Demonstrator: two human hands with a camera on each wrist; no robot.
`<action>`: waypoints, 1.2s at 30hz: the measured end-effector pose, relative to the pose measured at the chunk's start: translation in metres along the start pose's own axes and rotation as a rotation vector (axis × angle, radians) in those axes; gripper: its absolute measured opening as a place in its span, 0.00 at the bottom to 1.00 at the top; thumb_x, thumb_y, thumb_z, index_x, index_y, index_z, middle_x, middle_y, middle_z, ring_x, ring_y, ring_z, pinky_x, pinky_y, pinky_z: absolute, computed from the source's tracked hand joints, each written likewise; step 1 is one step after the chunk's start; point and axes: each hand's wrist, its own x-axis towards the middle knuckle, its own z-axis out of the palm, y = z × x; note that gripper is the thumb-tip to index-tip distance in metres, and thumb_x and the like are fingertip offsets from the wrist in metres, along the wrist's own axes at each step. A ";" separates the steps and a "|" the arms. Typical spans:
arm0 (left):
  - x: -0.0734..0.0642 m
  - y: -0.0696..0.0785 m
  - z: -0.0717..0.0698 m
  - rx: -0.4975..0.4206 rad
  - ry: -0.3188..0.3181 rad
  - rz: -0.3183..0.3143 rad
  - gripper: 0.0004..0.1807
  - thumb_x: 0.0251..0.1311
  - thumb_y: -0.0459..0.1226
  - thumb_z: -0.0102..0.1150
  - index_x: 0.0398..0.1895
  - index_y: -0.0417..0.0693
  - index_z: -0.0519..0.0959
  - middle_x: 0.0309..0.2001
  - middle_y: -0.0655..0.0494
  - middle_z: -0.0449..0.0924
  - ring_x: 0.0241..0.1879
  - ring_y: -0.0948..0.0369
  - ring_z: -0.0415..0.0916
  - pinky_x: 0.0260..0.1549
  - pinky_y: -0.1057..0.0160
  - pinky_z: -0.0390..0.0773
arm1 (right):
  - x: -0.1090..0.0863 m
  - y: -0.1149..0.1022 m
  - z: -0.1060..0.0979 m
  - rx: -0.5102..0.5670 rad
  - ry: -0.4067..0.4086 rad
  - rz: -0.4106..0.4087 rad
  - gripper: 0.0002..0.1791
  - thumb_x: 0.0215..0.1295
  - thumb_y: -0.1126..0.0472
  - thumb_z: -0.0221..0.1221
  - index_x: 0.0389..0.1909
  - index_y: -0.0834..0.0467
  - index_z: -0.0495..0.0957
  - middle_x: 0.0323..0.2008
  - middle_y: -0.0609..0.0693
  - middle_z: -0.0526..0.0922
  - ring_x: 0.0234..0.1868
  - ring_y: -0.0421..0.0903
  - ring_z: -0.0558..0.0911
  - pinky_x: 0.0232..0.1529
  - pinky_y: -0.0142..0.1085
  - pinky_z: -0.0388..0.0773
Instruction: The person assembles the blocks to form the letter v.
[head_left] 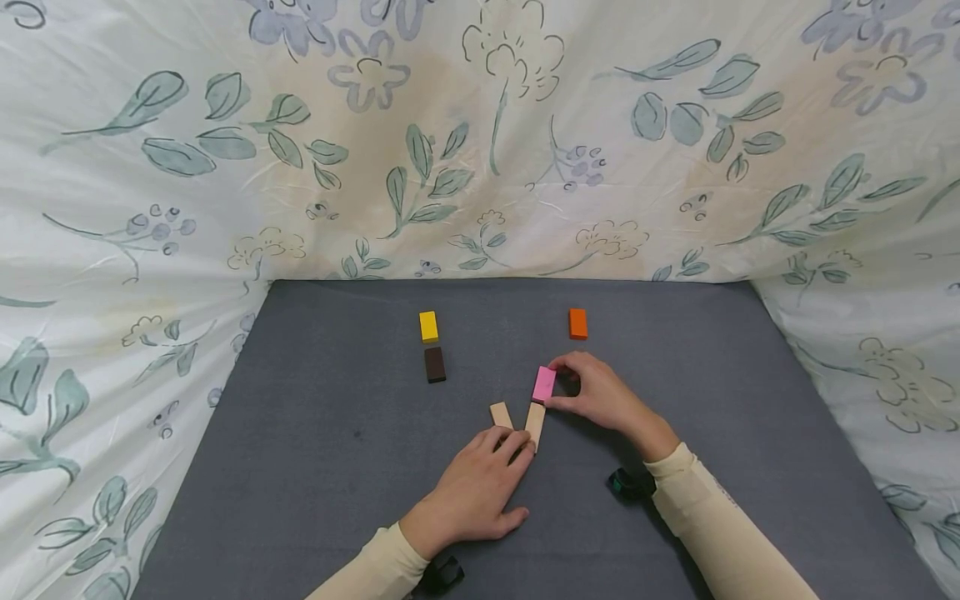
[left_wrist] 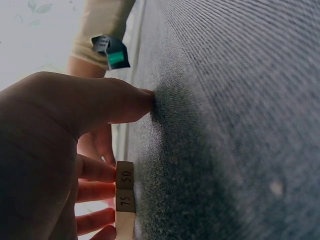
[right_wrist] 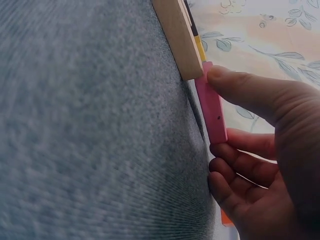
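Two plain wooden blocks (head_left: pixel 535 421) stand on the grey cloth in a V shape, their near ends together. My left hand (head_left: pixel 480 483) lies over that junction, its fingers extended and touching the blocks, thumb out to the side. The left wrist view shows those fingertips against wooden ends marked 50 (left_wrist: pixel 125 176) and 75 (left_wrist: pixel 125 200). A pink block (head_left: pixel 543 384) meets the far end of the right wooden block. My right hand (head_left: pixel 600 396) pinches this pink block between thumb and fingers; the right wrist view shows the thumb at the end beside the wooden block (right_wrist: pixel 180 40).
Farther off to the left, a yellow block (head_left: pixel 428 327) lies just beyond a dark brown block (head_left: pixel 435 365). At the back right is an orange block (head_left: pixel 577 323). Behind and along both sides of the grey cloth (head_left: pixel 300 467) hangs a floral curtain (head_left: pixel 480 167).
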 end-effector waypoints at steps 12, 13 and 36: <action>-0.001 0.000 0.001 -0.005 0.016 0.002 0.44 0.65 0.64 0.68 0.77 0.50 0.75 0.73 0.53 0.70 0.69 0.55 0.67 0.72 0.53 0.69 | 0.000 0.001 0.003 -0.013 0.001 -0.018 0.32 0.57 0.48 0.83 0.58 0.60 0.85 0.50 0.51 0.85 0.48 0.51 0.79 0.54 0.52 0.80; -0.001 0.000 0.001 -0.006 0.016 0.002 0.44 0.65 0.64 0.68 0.77 0.50 0.75 0.72 0.53 0.70 0.69 0.55 0.67 0.72 0.52 0.69 | 0.000 0.001 0.003 -0.014 0.000 -0.019 0.32 0.57 0.48 0.83 0.58 0.60 0.85 0.50 0.51 0.85 0.48 0.51 0.79 0.54 0.52 0.80; 0.000 0.000 0.000 -0.006 0.027 0.003 0.43 0.65 0.64 0.69 0.76 0.50 0.75 0.72 0.53 0.70 0.69 0.55 0.67 0.72 0.53 0.70 | -0.002 0.004 -0.002 -0.029 -0.031 -0.082 0.31 0.61 0.57 0.81 0.63 0.61 0.84 0.57 0.54 0.85 0.53 0.53 0.80 0.58 0.54 0.80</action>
